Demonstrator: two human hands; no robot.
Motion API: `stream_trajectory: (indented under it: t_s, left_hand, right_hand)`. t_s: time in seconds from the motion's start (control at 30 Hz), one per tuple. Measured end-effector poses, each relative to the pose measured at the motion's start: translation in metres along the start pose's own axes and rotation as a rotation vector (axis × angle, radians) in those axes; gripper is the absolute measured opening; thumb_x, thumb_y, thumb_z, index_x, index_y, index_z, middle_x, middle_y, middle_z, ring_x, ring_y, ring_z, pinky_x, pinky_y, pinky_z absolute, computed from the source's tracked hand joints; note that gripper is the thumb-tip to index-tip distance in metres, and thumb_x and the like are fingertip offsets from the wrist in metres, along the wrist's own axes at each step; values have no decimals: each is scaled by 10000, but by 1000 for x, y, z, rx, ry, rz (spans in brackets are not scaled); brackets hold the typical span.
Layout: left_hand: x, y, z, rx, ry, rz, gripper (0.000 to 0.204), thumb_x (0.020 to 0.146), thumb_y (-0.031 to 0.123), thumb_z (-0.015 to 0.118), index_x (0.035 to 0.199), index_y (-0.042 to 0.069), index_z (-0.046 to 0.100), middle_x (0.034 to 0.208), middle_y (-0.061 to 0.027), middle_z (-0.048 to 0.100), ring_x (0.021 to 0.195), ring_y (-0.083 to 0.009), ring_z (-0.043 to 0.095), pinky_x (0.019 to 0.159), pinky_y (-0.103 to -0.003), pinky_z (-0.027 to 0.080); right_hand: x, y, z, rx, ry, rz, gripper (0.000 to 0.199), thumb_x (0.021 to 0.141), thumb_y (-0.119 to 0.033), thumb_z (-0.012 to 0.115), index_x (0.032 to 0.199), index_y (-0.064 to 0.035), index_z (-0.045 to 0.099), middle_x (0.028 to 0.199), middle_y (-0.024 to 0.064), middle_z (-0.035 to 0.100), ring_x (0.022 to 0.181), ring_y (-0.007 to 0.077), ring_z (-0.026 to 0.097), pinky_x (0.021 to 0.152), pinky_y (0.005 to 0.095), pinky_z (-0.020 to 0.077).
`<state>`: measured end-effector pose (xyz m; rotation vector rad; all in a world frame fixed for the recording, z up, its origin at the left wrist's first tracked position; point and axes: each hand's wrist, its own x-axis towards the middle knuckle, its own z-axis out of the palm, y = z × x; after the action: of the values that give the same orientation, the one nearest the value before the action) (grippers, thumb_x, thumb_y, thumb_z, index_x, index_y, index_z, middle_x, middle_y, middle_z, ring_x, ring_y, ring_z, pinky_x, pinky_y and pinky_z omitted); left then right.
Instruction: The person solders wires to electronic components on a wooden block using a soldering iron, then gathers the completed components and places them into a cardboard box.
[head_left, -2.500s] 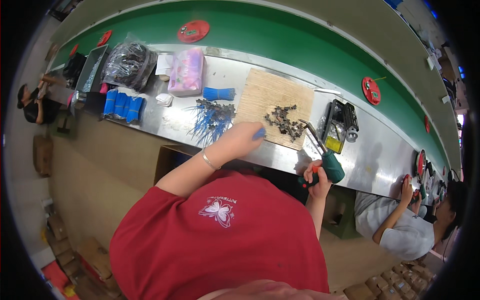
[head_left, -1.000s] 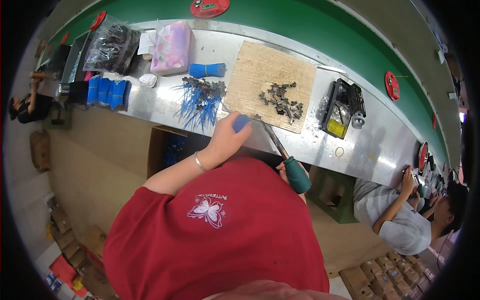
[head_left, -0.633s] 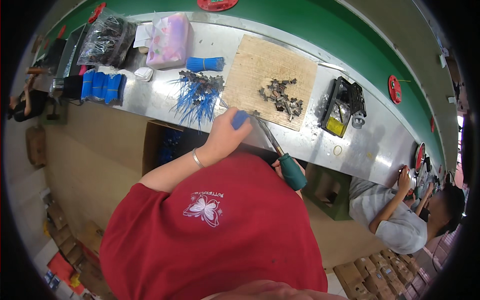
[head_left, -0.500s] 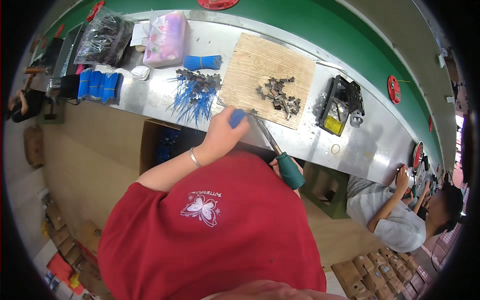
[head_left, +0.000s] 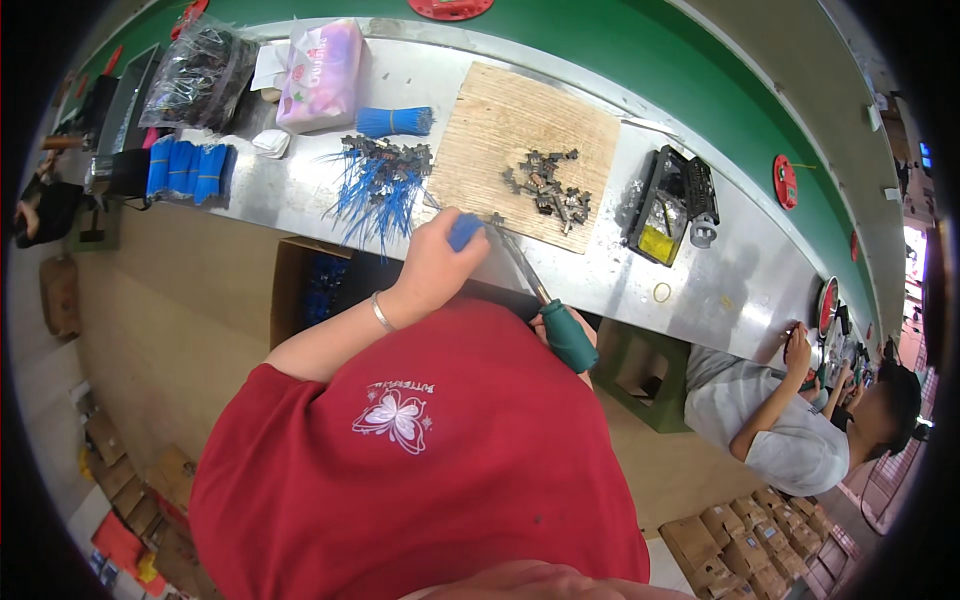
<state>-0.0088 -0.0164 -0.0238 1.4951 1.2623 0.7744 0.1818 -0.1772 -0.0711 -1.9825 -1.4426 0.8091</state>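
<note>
My left hand [head_left: 437,262] is closed near the front edge of the board. A blue patch [head_left: 465,231] shows at its fingertips; whether it is a finger cover or a held piece, I cannot tell. My right hand [head_left: 541,326], mostly hidden, grips a soldering iron [head_left: 569,340] with a green handle. The iron's metal shaft slants up left to a small dark part [head_left: 497,219] at the edge of the wooden board [head_left: 478,120]. Several dark metal parts [head_left: 548,185] lie in a heap on that board. Left of it sits a pile of blue wires with dark ends [head_left: 380,190].
A banded blue wire bundle [head_left: 395,122], a tissue pack [head_left: 322,75] and more blue bundles [head_left: 188,170] stand leftward on the metal bench [head_left: 600,290]. Right of the board is a black tray with a yellow piece [head_left: 657,243]. A co-worker in grey [head_left: 770,410] sits at right.
The whole view has shifted slightly, so the bench things appear a little further left. My hands and the iron keep nearly the same place over the board's edge.
</note>
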Motion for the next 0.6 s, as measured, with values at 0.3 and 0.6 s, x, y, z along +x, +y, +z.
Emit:
stream_trajectory:
  t_s: [0.3, 0.6]
  left_hand:
    - [0, 1, 0, 8, 7, -1, 215, 836, 125, 663, 768, -17, 516, 602, -69, 524, 583, -78, 447, 520, -294, 398]
    - [-1, 1, 0, 12, 5, -29, 232, 838, 134, 661, 754, -17, 506, 596, -66, 513, 582, -77, 433, 514, -296, 390]
  right_hand:
    - [0, -2, -2, -77, 0, 1, 142, 780, -320, 700, 871, -213, 681, 874, 46, 666, 804, 259, 658, 713, 363, 534]
    - [5, -12, -10, -125, -94, 54, 168, 810, -335, 641, 862, -180, 680, 863, 85, 676, 823, 297, 654, 704, 380, 534]
